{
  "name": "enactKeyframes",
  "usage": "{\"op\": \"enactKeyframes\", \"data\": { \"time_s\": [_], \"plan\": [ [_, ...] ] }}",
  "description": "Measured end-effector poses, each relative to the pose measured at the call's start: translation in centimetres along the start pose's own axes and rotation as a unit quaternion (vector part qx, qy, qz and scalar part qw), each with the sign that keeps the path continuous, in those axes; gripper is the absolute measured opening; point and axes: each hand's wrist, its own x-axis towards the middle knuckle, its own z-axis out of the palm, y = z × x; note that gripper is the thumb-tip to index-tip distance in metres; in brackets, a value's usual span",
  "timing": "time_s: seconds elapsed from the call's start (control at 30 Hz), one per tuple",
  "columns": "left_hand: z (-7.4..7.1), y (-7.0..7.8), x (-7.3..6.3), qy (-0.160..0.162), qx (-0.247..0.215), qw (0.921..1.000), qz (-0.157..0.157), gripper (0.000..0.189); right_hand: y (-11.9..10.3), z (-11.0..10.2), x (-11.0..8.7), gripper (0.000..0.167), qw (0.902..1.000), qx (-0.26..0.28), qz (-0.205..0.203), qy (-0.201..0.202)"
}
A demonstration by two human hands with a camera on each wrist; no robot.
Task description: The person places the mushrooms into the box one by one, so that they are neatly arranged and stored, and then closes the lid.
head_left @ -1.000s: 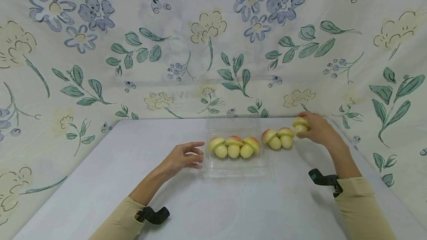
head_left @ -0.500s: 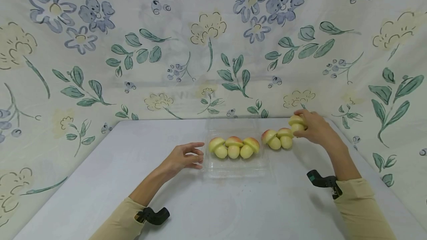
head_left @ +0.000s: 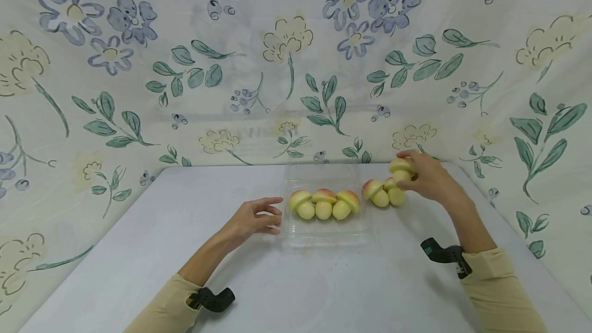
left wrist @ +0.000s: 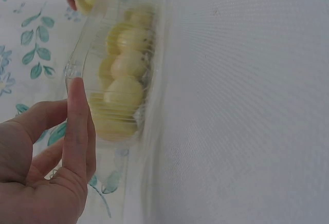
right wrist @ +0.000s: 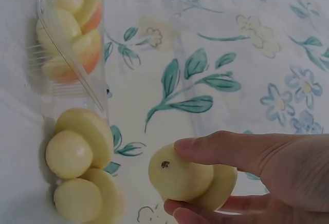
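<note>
Between thumb and fingers, my right hand (head_left: 430, 176) pinches a yellow mushroom-shaped piece (head_left: 401, 168), raised just behind and above the right one of two loose mushroom-shaped pieces (head_left: 380, 198). In the right wrist view, the rounded stem end of the held piece (right wrist: 180, 175) shows a dark spot. A clear plastic container (head_left: 324, 233) stands left of the loose pair, with three like pieces (head_left: 324, 209) side by side inside. Beside its left wall is my left hand (head_left: 252, 218), fingers loosely extended. A fingertip (left wrist: 77, 88) appears at the wall; whether it presses is hard to tell.
The white table (head_left: 296, 281) reaches back to a floral cloth (head_left: 296, 112) hanging behind it. Black devices sit on both forearms, the left one (head_left: 213, 299) and the right one (head_left: 444, 252), over beige sleeves.
My right hand has moved left with the mushroom-shaped piece, from right of the loose pair to above its right member. The left hand has stayed by the container.
</note>
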Motion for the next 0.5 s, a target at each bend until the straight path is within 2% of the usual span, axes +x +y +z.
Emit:
{"op": "enactKeyframes", "data": {
  "time_s": [0.5],
  "plan": [
    [0.0, 0.1, 0.0, -0.003, -0.005, 1.0000, 0.002, 0.062, -1.0, 1.5, 0.6, 0.066, 0.9988, 0.041, -0.007, -0.026]
  ]
}}
